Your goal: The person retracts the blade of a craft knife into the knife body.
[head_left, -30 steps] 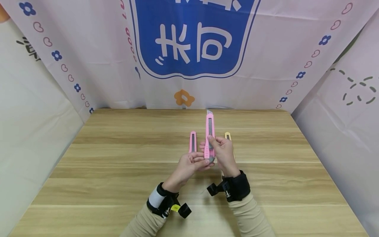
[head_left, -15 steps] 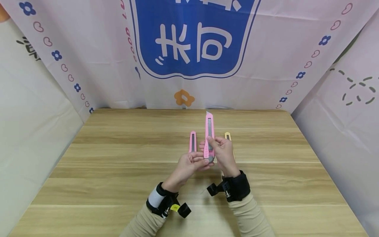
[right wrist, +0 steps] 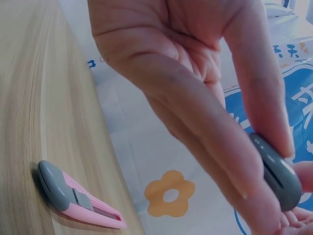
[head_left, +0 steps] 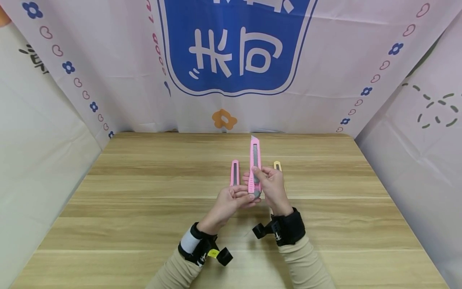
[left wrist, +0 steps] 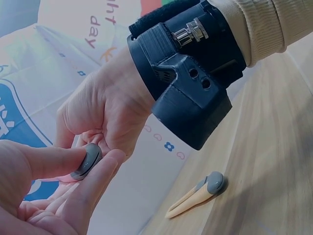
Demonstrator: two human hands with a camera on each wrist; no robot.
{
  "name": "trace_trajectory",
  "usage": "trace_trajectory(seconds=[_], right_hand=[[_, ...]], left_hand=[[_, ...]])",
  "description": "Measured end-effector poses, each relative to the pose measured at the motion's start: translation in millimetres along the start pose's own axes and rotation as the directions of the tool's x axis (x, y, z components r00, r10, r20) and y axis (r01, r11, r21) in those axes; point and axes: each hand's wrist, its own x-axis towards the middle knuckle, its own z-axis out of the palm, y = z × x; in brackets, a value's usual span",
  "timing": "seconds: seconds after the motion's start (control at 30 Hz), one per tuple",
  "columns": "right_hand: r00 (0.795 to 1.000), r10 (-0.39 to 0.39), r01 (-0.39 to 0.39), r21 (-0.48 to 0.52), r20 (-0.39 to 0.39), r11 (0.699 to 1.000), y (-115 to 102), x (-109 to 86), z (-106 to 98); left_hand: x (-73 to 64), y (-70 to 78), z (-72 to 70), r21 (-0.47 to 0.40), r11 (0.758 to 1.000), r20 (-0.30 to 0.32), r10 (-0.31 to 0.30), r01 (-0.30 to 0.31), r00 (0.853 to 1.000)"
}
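Note:
Above the middle of the table, both hands hold a pink utility knife (head_left: 255, 154), its blade tip pointing away and showing past the housing. My left hand (head_left: 231, 202) pinches its grey end (left wrist: 88, 161) between thumb and fingers. My right hand (head_left: 275, 188) grips the pink body from the right, thumb on the front near the slider; its other fingers pass behind. A second pink utility knife (head_left: 235, 172) lies on the table, just left of the held one and partly hidden by the left hand. A yellow utility knife (left wrist: 193, 197) lies to the right, mostly hidden behind the right hand in the head view.
The wood-grain table (head_left: 126, 200) ends at a printed cloth backdrop (head_left: 144, 108). White cloths (head_left: 47, 160) hang along its sides. A black camera mount (head_left: 287, 228) is strapped on the right wrist, and another camera mount (head_left: 202, 245) on the left.
The held pink utility knife has shifted very slightly left and its tip a little toward the person. Both hands keep their hold, and the two knives on the table have not moved.

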Motion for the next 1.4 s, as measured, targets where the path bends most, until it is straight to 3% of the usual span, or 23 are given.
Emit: trace_trajectory(seconds=[0.43, 0.67, 0.93, 1.4], right_hand=[[0.999, 0.038, -0.038, -0.043, 0.006, 0.998, -0.9, 0.7, -1.1], [0.999, 0.040, -0.040, -0.017, 0.005, 0.999, -0.3, 1.5, -1.7], [0.999, 0.043, -0.043, -0.017, 0.001, 0.999, 0.3, 2.8, -1.9], [0.991, 0.136, -0.137, 0.008, 0.017, 0.991, 0.5, 4.1, -1.0]], left_hand=[[0.5, -0.7, -2.6, -0.033, 0.999, 0.020, -0.011, 0.011, 1.000], [0.5, -1.2, -4.0, -0.031, 0.999, 0.029, -0.008, 0.009, 1.000], [1.6, -1.8, -3.2, -0.037, 0.999, 0.009, -0.014, 0.014, 1.000], [-0.1, -0.4, 0.0, -0.055, 0.999, -0.057, -0.004, 0.001, 0.998]])
